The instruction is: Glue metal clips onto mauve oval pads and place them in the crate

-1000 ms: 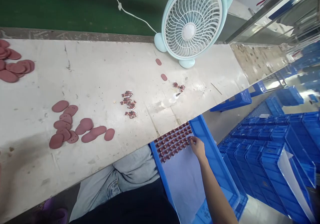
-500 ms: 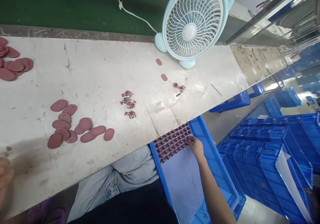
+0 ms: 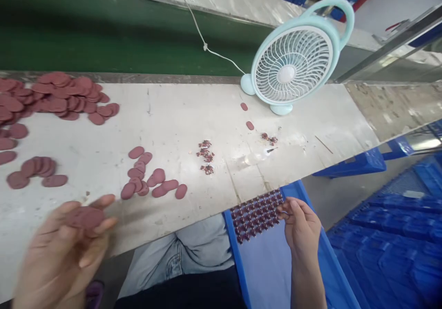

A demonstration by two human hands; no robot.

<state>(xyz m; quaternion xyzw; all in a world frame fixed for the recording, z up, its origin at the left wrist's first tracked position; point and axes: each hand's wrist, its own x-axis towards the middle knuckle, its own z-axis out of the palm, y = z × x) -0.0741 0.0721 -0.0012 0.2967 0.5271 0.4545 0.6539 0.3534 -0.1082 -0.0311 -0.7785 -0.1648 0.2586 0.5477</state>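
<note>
Pinching reddish oval discs between thumb and fingers, the left hand is over the near left of the white table, with a large disc pile beyond it and loose discs to its right. The right hand, fingertips drawn narrowly together, is at the right end of the figurine rows in the blue crate; whether it grips anything I cannot tell. Farther off, a clear bottle lies between two figurine clusters, and a pale-blue fan stands at the far edge, trailing its cord.
</note>
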